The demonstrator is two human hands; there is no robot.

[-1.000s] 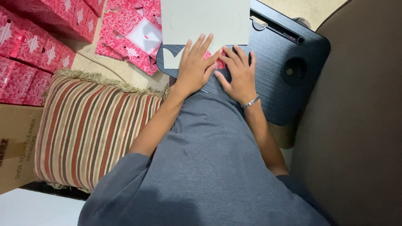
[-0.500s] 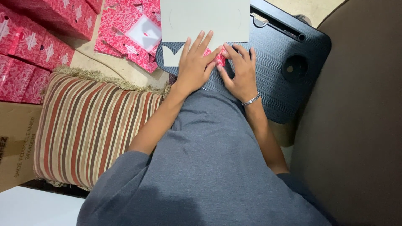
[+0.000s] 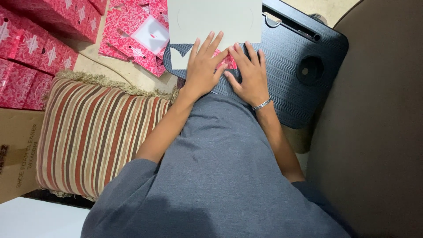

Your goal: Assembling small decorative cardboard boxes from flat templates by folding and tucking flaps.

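A pink patterned card (image 3: 221,59) is pressed flat on the black lap tray (image 3: 282,88) under the left hand (image 3: 203,68) and right hand (image 3: 250,72), both open-palmed. The fold seems mid-crease (firmer, even pressure is probably needed next).

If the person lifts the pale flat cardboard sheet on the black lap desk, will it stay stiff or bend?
The cardboard sheet lies flat with straight edges, so it probably stays fairly stiff, sagging slightly. It looks thin, so likely light. On the smooth lap desk it may slide easily once the left hand and right hand ease off.
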